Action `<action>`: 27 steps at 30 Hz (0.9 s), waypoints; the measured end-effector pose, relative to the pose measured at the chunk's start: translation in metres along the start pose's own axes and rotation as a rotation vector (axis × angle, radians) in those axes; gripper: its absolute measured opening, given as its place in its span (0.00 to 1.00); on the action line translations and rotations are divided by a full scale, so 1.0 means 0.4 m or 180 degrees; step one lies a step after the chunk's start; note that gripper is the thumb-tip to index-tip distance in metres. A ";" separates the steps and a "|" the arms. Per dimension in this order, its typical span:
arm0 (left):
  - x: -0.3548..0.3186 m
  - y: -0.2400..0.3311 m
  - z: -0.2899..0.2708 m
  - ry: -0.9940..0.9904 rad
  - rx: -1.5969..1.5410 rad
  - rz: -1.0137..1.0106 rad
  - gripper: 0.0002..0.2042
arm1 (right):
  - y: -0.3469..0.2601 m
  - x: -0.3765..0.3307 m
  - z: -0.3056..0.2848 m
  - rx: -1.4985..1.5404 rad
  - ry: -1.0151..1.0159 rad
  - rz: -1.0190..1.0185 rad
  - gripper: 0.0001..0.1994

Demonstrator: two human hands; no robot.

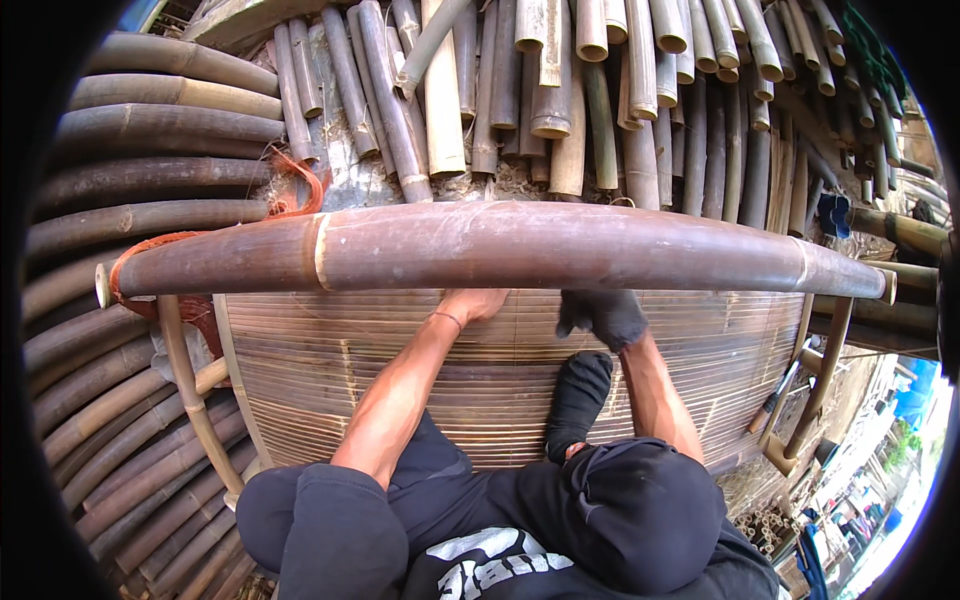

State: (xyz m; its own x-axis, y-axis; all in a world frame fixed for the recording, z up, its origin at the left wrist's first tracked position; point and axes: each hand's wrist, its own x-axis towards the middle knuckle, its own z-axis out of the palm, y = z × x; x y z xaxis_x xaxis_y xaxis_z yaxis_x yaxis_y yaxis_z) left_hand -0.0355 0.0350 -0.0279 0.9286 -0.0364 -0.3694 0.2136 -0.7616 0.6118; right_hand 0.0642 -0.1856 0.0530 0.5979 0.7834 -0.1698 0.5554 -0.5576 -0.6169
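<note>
A thick brown bamboo pole [560, 245] runs across the far side of a bamboo slat panel [480, 375], raised on thinner bamboo posts at both ends. My left hand [474, 303] is bare, with a thin cord round the wrist. It rests low at the slats, its fingertips partly behind the pole. To its right, my right hand [606, 318] wears a dark glove and sits against the pole's near underside. The pole hides most of its fingers, and I cannot make out anything held in either hand. My foot in a black sock [580, 395] rests on the slats.
Cut bamboo lengths [640, 100] are piled beyond the pole, and long bamboo poles [150, 215] lie stacked at the left. An orange strap [305, 190] loops round the pole's left end. A dark-handled tool [772, 402] lies by the panel's right edge.
</note>
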 end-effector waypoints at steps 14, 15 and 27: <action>-0.036 -0.178 0.150 0.0026 0.0331 -0.0007 0.24 | -0.114 -0.025 0.178 0.0740 -0.0328 -0.0496 0.14; -0.019 -0.169 0.099 -0.0530 -0.0020 -0.0320 0.25 | -0.114 -0.034 0.121 -0.0017 -0.0867 -0.0564 0.13; -0.038 0.084 -0.083 -0.0843 -0.0050 -0.1024 0.24 | 0.035 -0.182 0.054 0.1501 -0.0706 0.1448 0.20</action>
State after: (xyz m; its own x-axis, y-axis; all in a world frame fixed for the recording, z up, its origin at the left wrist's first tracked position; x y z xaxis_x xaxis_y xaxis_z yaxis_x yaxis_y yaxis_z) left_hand -0.0325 0.0315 0.0213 0.7040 0.0352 -0.7093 0.4865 -0.7515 0.4456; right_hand 0.0159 -0.2445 0.0399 0.5516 0.5655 -0.6132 -0.0633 -0.7046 -0.7068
